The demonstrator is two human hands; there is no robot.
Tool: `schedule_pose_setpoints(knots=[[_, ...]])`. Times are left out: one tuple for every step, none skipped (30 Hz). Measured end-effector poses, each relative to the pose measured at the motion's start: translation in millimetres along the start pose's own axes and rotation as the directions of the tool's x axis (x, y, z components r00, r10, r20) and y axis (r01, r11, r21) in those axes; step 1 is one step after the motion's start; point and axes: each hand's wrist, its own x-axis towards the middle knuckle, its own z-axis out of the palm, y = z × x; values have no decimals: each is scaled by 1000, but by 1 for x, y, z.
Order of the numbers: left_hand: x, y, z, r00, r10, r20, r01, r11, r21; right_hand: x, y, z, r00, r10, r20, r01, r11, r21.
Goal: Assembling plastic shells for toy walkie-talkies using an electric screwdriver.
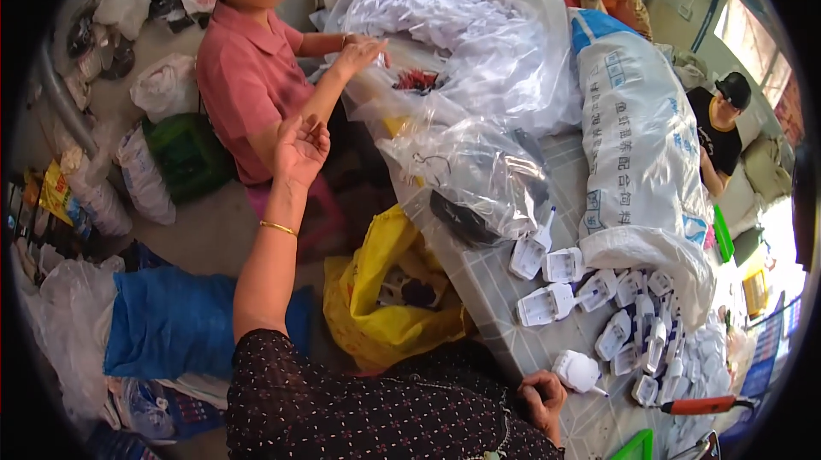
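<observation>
My left hand [301,150] is held out to the left of the table, palm up, its fingers loosely bent and nothing in it. My right hand [543,400] rests at the table's near edge with its fingers curled closed. Whatever may be inside those fingers is hidden. Beside my right hand lies a white plastic part [577,370] with a short pin sticking out. Further along are several similar white plastic housings [546,303], spread in front of a white woven sack [640,126] lying on the table.
A person in a pink shirt [256,75] stands across from my left hand, one arm stretched out. Large clear bags of white pieces [479,24] cover the table's far end. A yellow bag [376,306] stands below the edge. An orange-handled tool [701,405] lies at right.
</observation>
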Motion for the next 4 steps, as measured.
schedule_pose_setpoints(knots=[[-5,-1,-2,1000,-31,-4,31,999,-15,1,3,0,1000,-19,8,18,1000,25],[-10,-8,-5,999,-41,-24,40,999,-28,3,5,0,1000,3,12,-3,1000,12],[-16,-17,-8,993,-121,-14,121,993,-19,4,8,1,1000,8,9,-8,999,36],[-27,-25,-1,981,-195,0,195,981,-6,4,9,1,1000,5,7,-6,998,65]])
